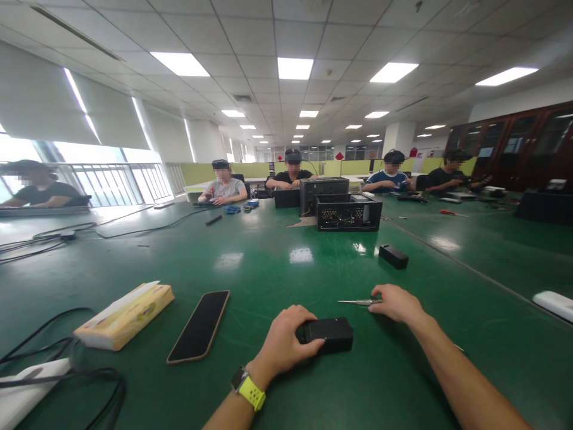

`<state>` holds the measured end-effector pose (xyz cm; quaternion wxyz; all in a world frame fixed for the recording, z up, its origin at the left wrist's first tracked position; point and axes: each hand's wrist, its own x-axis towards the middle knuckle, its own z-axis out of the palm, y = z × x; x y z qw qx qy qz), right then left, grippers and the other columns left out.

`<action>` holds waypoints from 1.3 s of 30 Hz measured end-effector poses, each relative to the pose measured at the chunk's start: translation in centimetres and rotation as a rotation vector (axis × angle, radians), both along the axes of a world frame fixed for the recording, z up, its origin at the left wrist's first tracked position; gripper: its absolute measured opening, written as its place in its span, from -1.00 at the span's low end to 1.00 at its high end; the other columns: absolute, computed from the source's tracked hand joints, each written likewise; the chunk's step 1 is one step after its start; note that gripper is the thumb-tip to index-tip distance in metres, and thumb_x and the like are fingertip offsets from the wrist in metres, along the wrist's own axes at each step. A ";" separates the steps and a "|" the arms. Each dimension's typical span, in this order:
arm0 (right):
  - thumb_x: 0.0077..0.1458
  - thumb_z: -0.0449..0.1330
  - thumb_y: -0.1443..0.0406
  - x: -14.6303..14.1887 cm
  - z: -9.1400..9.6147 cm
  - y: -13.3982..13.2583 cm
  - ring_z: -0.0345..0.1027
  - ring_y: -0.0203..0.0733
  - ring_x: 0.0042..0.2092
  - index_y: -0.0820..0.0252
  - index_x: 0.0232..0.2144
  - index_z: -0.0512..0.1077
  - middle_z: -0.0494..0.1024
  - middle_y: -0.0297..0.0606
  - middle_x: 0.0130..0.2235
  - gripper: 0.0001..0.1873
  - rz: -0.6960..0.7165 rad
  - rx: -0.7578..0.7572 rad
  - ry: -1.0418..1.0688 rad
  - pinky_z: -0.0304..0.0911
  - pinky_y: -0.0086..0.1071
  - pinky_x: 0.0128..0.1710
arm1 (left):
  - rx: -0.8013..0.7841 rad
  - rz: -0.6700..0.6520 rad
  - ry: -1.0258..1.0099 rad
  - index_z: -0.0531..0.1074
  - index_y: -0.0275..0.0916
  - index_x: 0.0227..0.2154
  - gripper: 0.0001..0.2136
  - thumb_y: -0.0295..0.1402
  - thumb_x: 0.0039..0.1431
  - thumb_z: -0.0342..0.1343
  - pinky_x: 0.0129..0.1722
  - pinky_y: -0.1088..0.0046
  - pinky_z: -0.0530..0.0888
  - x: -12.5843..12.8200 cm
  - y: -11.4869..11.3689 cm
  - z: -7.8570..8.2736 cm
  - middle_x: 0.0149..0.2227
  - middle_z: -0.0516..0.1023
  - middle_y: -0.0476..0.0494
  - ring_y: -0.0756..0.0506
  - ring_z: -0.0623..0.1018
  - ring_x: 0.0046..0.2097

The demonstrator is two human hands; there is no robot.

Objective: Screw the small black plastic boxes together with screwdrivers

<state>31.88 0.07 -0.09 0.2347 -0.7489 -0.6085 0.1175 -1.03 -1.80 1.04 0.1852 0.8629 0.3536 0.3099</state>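
My left hand (286,337), with a yellow-strapped watch (248,388) at its wrist, grips the left end of a black rectangular box (335,334). That box rests on the green table just in front of me. To its right, my right hand (396,301) has its fingers closed around the handle end of a thin screwdriver (356,302). The screwdriver's metal shaft points left, low above the tabletop and apart from the box. A second black box (393,256) of similar shape lies farther back on the right.
A phone (199,326) and a yellow tissue pack (125,315) lie left of my left hand. Black cables (58,340) and a white power strip (33,385) fill the near left corner. Black computer cases (349,213) stand mid-table. Several people sit around the table's far side.
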 end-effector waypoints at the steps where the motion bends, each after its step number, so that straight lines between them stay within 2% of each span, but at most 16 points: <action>1: -0.30 0.40 0.18 0.3 -0.1 0.0 0.42 0.02 -0.30 0.11 -0.39 0.58 0.56 -0.15 -0.32 -0.69 0.004 -0.028 0.003 0.15 -0.29 -0.37 | -0.001 -0.002 -0.003 0.52 -0.20 -0.22 -0.74 -0.28 0.00 0.32 -0.11 0.28 0.44 0.0 0.0 0.0 -0.22 0.57 -0.13 -0.18 0.51 -0.17; 4: -0.26 0.37 0.22 1.1 -0.2 0.1 0.36 -0.12 -0.38 0.15 -0.49 0.51 0.51 -0.26 -0.44 -0.80 0.026 -0.086 0.054 0.12 -0.35 -0.41 | 0.001 -0.008 -0.013 0.52 -0.20 -0.21 -0.74 -0.28 0.01 0.32 -0.11 0.29 0.44 0.0 0.1 -0.2 -0.21 0.57 -0.13 -0.18 0.52 -0.16; 6: -0.20 0.35 0.20 1.4 0.0 -0.2 0.30 -0.22 -0.44 0.18 -0.55 0.44 0.44 -0.33 -0.52 -0.80 0.048 -0.095 0.119 0.10 -0.40 -0.46 | 0.004 -0.013 -0.016 0.52 -0.20 -0.20 -0.73 -0.28 0.01 0.32 -0.10 0.30 0.44 -0.1 0.2 -0.4 -0.20 0.57 -0.13 -0.18 0.52 -0.16; 9: 0.03 0.19 0.05 1.7 1.0 -1.2 0.16 -0.33 -0.56 0.18 -0.44 0.41 0.33 -0.41 -0.58 -0.69 0.074 -0.071 0.234 0.04 -0.43 -0.56 | 0.011 -0.022 -0.023 0.53 -0.21 -0.20 -0.73 -0.27 0.02 0.32 -0.09 0.30 0.43 -0.2 0.3 -0.4 -0.20 0.58 -0.13 -0.18 0.52 -0.15; 11: 0.10 0.11 -0.03 1.7 2.0 -2.0 0.02 -0.36 -0.61 0.17 -0.29 0.38 0.19 -0.51 -0.62 -0.61 0.097 -0.007 0.418 -0.04 -0.46 -0.62 | 0.013 -0.024 -0.030 0.53 -0.21 -0.19 -0.73 -0.27 0.03 0.32 -0.09 0.30 0.43 -0.3 0.5 -0.4 -0.19 0.58 -0.13 -0.18 0.52 -0.14; 14: 0.01 0.25 -0.02 1.6 3.3 -3.1 -0.10 -0.41 -0.62 0.17 -0.23 0.36 0.06 -0.59 -0.65 -0.57 0.199 0.071 0.822 -0.15 -0.50 -0.65 | 0.012 -0.019 -0.036 0.53 -0.21 -0.18 -0.73 -0.27 0.05 0.31 -0.09 0.30 0.43 -0.5 0.6 -0.3 -0.20 0.57 -0.13 -0.18 0.52 -0.14; 16: -0.04 0.32 0.03 1.4 3.8 -3.6 -0.12 -0.43 -0.63 0.18 -0.26 0.38 0.08 -0.60 -0.66 -0.58 0.251 0.062 0.962 -0.19 -0.52 -0.67 | 0.007 -0.015 -0.037 0.53 -0.21 -0.18 -0.73 -0.26 0.05 0.31 -0.09 0.30 0.43 -0.6 0.6 -0.3 -0.19 0.57 -0.14 -0.18 0.52 -0.14; 20: -0.02 0.32 0.06 0.7 4.1 -3.8 -0.09 -0.46 -0.65 0.17 -0.27 0.39 0.20 -0.55 -0.62 -0.62 0.282 0.038 0.972 -0.21 -0.54 -0.70 | -0.003 -0.013 -0.037 0.53 -0.20 -0.18 -0.73 -0.26 0.05 0.31 -0.08 0.30 0.43 -0.7 0.6 -0.4 -0.18 0.57 -0.15 -0.18 0.52 -0.13; 24: 0.05 0.25 0.04 0.1 4.3 -3.9 -0.14 -0.46 -0.66 0.17 -0.27 0.37 0.10 -0.60 -0.67 -0.65 0.315 0.014 0.914 -0.20 -0.55 -0.70 | 0.000 -0.018 -0.039 0.53 -0.20 -0.18 -0.74 -0.26 0.06 0.30 -0.07 0.30 0.43 -0.7 0.6 -0.4 -0.18 0.57 -0.14 -0.18 0.52 -0.13; 39: 0.06 0.24 0.09 -0.2 4.7 -4.3 -0.10 -0.45 -0.63 0.17 -0.27 0.37 0.10 -0.58 -0.63 -0.70 0.355 0.025 0.848 -0.17 -0.55 -0.68 | 0.000 -0.021 -0.040 0.52 -0.21 -0.18 -0.74 -0.27 0.06 0.30 -0.06 0.28 0.43 -0.5 0.6 -0.4 -0.18 0.57 -0.15 -0.18 0.51 -0.13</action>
